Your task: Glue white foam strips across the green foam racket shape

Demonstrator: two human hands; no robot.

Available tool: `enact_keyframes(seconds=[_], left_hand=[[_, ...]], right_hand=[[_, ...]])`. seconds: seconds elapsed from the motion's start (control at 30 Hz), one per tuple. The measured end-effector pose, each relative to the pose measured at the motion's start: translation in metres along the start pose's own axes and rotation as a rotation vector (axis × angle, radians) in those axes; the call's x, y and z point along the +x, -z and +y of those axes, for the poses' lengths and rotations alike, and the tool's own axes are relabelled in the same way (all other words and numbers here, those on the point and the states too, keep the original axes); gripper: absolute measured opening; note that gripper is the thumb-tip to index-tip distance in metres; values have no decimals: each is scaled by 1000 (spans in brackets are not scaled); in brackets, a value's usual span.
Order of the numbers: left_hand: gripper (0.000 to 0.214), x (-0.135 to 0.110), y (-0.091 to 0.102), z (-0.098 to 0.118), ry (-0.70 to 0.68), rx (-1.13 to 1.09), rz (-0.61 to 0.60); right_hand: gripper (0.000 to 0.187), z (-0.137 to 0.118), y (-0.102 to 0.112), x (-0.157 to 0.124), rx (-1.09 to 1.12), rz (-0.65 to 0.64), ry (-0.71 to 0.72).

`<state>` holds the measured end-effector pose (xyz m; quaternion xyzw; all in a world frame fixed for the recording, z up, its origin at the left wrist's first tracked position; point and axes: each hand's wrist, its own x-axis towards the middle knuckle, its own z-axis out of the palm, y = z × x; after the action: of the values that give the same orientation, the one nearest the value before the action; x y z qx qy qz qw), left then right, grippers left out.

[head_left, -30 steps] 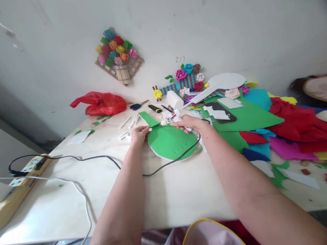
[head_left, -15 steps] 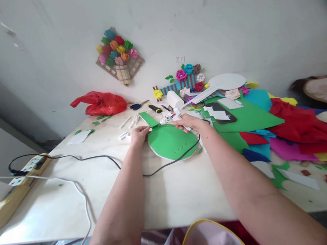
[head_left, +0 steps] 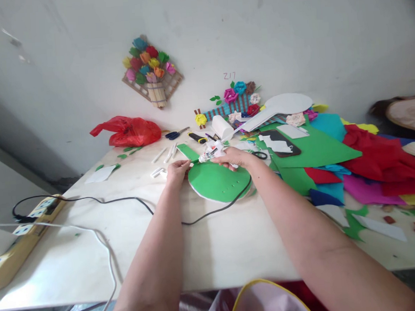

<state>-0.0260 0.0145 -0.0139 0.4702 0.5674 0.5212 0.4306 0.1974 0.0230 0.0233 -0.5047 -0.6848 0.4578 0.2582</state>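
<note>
A green rounded cutout (head_left: 218, 181) with a white underside edge and a strip-like neck (head_left: 187, 151) lies flat on the table. Over its upper part, my right hand (head_left: 233, 158) is closed around a white hot glue gun (head_left: 212, 151). The gun's nozzle points left, close to where neck and round part meet. My left hand (head_left: 178, 171) is at the cutout's left edge, thumb and fingertips pinched together. A tiny white bit shows at those fingertips; what they grip is too small to name. A black cord crosses the cutout's lower right edge.
White sticks (head_left: 159, 155), a cutter (head_left: 197, 137) and scissors (head_left: 176, 134) lie behind the cutout. A red plastic bag (head_left: 133, 132) is at back left. Coloured sheets (head_left: 320, 147) and a phone (head_left: 288, 146) are on the right. A power strip (head_left: 35, 229) with cords lies left.
My right hand and the glue gun have shifted slightly left and down, bringing the nozzle nearer the left fingertips. My left hand has stayed almost still.
</note>
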Motion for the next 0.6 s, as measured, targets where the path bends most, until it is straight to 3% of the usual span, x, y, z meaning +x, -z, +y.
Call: enact_keyframes(seconds=[0.17,0.6], left_hand=[[39,0,0,0,-10,-16,-4],[42,4,2,-4,-2,-34,-43]], right_hand=[[37,-2,-1,-1,14,-57,48],[37,-5,-2,-3,-33,-45,130]])
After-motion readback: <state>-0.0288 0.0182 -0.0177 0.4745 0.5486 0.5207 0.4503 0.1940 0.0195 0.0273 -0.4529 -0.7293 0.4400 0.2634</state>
